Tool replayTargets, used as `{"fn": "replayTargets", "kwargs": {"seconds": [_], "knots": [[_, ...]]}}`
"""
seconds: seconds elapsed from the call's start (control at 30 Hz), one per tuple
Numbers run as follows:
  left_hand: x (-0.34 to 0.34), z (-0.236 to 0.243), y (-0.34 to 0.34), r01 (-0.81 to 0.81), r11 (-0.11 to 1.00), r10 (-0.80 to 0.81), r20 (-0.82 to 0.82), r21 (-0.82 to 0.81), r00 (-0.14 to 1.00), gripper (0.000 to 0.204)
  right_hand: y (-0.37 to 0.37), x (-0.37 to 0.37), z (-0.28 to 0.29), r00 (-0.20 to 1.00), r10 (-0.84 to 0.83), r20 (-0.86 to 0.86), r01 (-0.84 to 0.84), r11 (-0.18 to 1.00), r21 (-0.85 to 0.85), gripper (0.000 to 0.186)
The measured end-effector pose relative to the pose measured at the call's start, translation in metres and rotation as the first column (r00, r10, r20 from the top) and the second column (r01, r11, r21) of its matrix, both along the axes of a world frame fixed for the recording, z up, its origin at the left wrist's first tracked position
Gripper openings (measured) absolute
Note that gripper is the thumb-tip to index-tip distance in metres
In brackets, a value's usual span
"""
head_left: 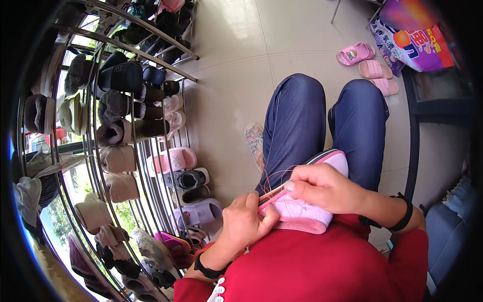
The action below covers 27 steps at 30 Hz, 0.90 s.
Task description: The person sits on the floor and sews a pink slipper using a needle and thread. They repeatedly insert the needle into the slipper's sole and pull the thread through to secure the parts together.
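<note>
A lilac slipper (334, 163) with pink trim and a dark sole edge rests across my lap, over the dark blue jeans (297, 116). My left hand (245, 219) grips its lower left end, fingers curled over the sole's edge. My right hand (322, 183) is closed in a pinch above the slipper's middle, along the seam between sole and upper. Thin reddish thread (269, 176) loops loosely around that seam and the right fingertips. Whatever small thing those fingertips hold is too small to make out.
Metal racks (146, 25) full of shoes and slippers line the left side. Pink slides (375, 68) lie on the tiled floor (229, 60) beside a colourful printed bag (412, 45). A grey padded seat (445, 236) is at the right; a patterned shoe (254, 138) shows by my left knee.
</note>
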<state>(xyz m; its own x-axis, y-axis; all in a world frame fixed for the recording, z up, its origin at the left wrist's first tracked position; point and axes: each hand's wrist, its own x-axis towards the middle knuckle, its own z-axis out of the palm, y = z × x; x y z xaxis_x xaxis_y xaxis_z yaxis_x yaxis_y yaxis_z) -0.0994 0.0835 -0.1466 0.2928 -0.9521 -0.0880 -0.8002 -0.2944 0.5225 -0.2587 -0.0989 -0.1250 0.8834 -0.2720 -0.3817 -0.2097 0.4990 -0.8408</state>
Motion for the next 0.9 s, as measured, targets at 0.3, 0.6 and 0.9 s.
{"fn": "replayTargets", "kwargs": {"seconds": [0.3,0.6,0.9], "knots": [[-0.001,-0.015,-0.003,0.071,0.997,-0.070,-0.064,0.015,0.995,0.031,-0.063,-0.220,0.012,0.581,-0.814,-0.017,0.811,0.581,-0.071,0.031],[0.002,-0.005,-0.005,0.012,1.000,-0.006,-0.229,0.025,0.973,0.032,-0.103,-0.316,-0.021,0.529,-0.781,-0.330,0.249,0.515,-0.820,0.021],[0.002,-0.014,-0.002,0.022,0.998,0.004,-0.373,0.064,0.928,0.036,-0.061,-0.098,0.038,0.916,-0.385,-0.116,0.320,0.874,-0.367,0.015]]}}
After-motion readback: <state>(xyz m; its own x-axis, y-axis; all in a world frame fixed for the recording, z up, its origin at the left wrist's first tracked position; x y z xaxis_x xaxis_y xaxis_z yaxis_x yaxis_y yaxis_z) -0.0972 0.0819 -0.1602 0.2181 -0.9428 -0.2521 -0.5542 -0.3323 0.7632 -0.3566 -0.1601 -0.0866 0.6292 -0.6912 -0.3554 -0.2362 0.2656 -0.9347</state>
